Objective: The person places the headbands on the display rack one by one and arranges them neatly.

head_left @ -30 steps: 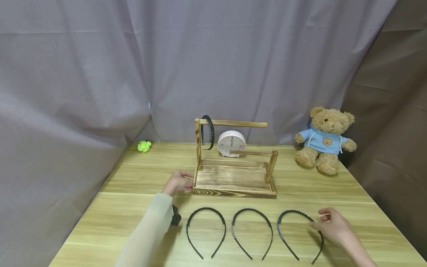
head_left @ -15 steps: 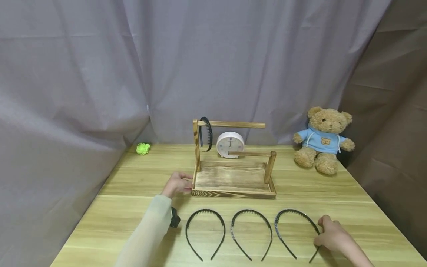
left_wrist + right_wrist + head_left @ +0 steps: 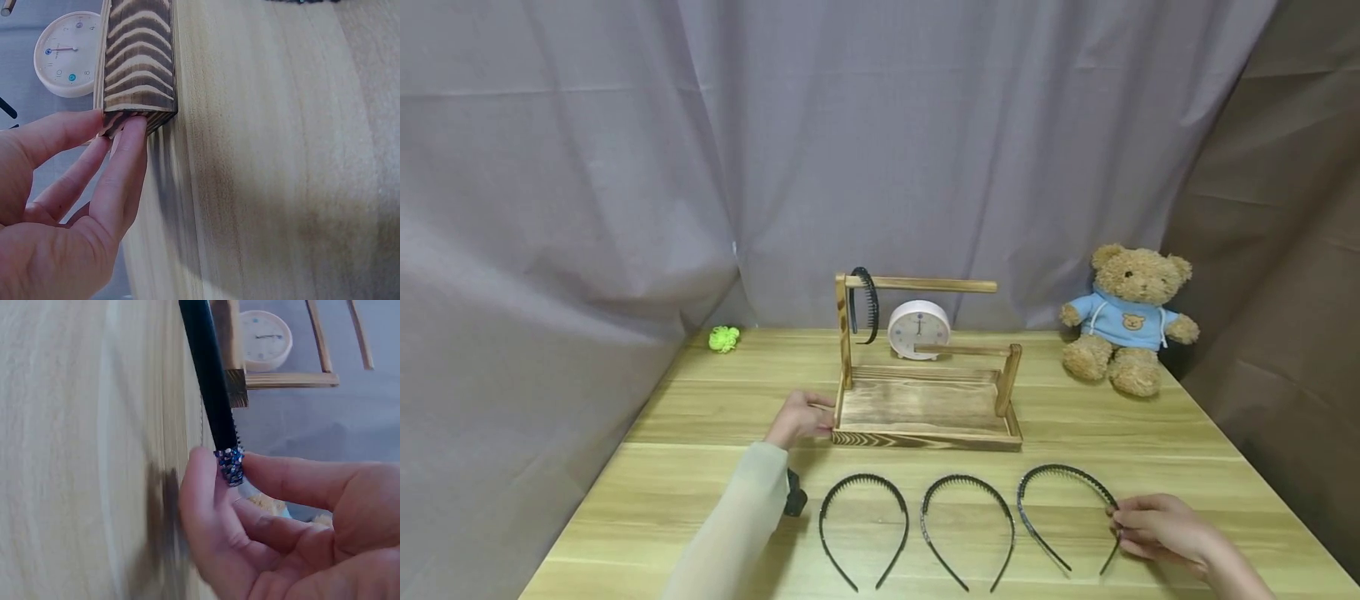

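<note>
At the right front, my right hand (image 3: 1168, 529) pinches one side of a black toothed headband (image 3: 1067, 471) between thumb and fingers. Blue sparkling stones (image 3: 229, 467) show on it at the fingertips in the right wrist view, and it hangs tilted above the table. My left hand (image 3: 797, 417) touches the left end of a wooden rack (image 3: 925, 442) with extended fingertips (image 3: 133, 128). One black headband (image 3: 872, 304) hangs on the rack's upper bar, against its left post. A second headband (image 3: 966, 479) and a third headband (image 3: 863, 479) lie on the table before the rack.
Behind the rack stands a round white clock (image 3: 919, 331). A teddy bear (image 3: 1129, 325) in a blue hoodie sits at the back right, and a bright green tangled ball (image 3: 724, 338) lies at the back left. The rack's lower bar (image 3: 962, 350) extends left from its right post.
My right hand has closed its fingers on the right headband's side and raised it slightly off the table. The left hand has stayed at the rack's end.
</note>
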A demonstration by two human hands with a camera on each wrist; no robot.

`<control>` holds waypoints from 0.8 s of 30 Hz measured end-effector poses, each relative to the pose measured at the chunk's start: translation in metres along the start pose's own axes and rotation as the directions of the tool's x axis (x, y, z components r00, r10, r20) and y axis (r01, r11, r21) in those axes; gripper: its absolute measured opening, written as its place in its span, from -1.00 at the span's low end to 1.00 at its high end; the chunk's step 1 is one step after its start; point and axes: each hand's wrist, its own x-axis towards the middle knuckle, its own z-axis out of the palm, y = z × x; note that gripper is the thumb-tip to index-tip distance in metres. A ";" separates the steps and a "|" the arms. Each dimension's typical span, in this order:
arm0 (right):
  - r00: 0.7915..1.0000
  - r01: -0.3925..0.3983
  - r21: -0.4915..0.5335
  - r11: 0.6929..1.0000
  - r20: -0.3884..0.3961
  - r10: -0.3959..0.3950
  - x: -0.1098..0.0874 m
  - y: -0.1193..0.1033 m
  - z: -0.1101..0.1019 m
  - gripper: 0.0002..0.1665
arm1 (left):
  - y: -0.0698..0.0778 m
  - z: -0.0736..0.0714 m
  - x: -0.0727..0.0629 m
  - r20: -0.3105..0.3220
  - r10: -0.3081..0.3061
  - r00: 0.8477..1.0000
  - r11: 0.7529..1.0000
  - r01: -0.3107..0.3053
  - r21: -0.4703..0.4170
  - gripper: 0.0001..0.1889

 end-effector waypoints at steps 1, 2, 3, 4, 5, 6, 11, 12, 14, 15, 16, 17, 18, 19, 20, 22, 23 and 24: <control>0.999 0.012 0.056 0.998 0.034 -0.014 -0.001 0.002 -0.003 -0.64 | 0.000 0.000 0.000 0.001 0.000 1.000 1.000 0.000 0.002 -0.62; 0.997 0.023 0.109 0.994 0.068 -0.030 -0.001 0.003 -0.005 -0.67 | 0.000 0.000 0.000 0.000 0.000 1.000 1.000 0.000 0.005 -0.62; 0.995 0.031 0.159 0.987 0.093 -0.046 -0.002 0.004 -0.007 -0.70 | 0.000 0.000 0.000 -0.001 0.001 1.000 1.000 -0.001 0.006 -0.62; 0.992 0.038 0.205 0.978 0.109 -0.062 -0.003 0.005 -0.008 -0.72 | 0.000 0.000 0.000 -0.001 0.000 1.000 1.000 0.000 0.004 -0.62; 0.989 0.045 0.244 0.969 0.123 -0.078 -0.003 0.005 -0.009 -0.73 | 0.000 0.000 0.000 0.001 0.003 1.000 1.000 -0.003 0.004 -0.62; 0.987 0.061 0.272 0.960 0.128 -0.099 -0.004 0.006 -0.009 -0.73 | 0.000 0.000 0.000 0.000 0.003 1.000 1.000 -0.003 0.000 -0.62; 0.989 0.090 0.333 0.939 0.082 -0.124 -0.009 0.000 -0.007 -0.74 | 0.001 -0.001 0.000 0.007 0.007 1.000 1.000 -0.007 0.006 -0.62; 0.989 0.097 0.329 0.939 0.070 -0.127 -0.010 -0.002 -0.006 -0.74 | 0.001 0.000 0.000 0.004 0.002 1.000 1.000 -0.002 0.003 -0.62; 0.993 0.098 0.323 0.941 0.037 -0.116 -0.012 -0.008 -0.004 -0.76 | 0.001 0.000 0.000 0.005 0.000 1.000 1.000 0.000 0.000 -0.61; 0.993 0.108 0.311 0.944 0.017 -0.119 -0.013 -0.011 -0.003 -0.76 | 0.001 0.000 0.000 0.007 0.001 1.000 1.000 -0.001 -0.001 -0.61; 0.992 0.120 0.298 0.947 -0.013 -0.122 -0.014 -0.013 -0.001 -0.77 | 0.000 0.001 0.000 0.006 -0.001 1.000 1.000 0.001 -0.006 -0.61; 0.991 0.132 0.284 0.950 -0.046 -0.124 -0.014 -0.016 0.001 -0.78 | 0.000 0.001 0.000 0.006 0.000 1.000 1.000 0.000 -0.010 -0.61; 0.989 0.141 0.277 0.950 -0.083 -0.122 -0.014 -0.018 0.003 -0.79 | 0.000 0.001 0.000 0.006 0.003 1.000 1.000 -0.003 -0.015 -0.61; 0.985 0.152 0.279 0.948 -0.125 -0.122 -0.014 -0.020 0.006 -0.79 | -0.001 0.001 0.000 0.007 0.006 1.000 1.000 -0.005 -0.020 -0.61; 0.978 0.179 0.282 0.943 -0.158 -0.138 -0.014 -0.022 0.009 -0.79 | -0.001 0.001 0.000 0.008 0.010 1.000 1.000 -0.009 -0.024 -0.61; 0.960 0.226 0.298 0.928 -0.228 -0.161 -0.013 -0.024 0.014 -0.78 | -0.001 0.000 -0.001 0.012 0.016 1.000 0.999 -0.015 -0.032 -0.60; 0.951 0.255 0.309 0.916 -0.253 -0.179 -0.012 -0.026 0.017 -0.77 | -0.001 0.000 -0.001 0.014 0.019 1.000 0.999 -0.019 -0.034 -0.60; 0.941 0.282 0.315 0.906 -0.276 -0.197 -0.011 -0.027 0.019 -0.77 | -0.001 0.000 -0.001 0.018 0.022 1.000 0.999 -0.021 -0.035 -0.60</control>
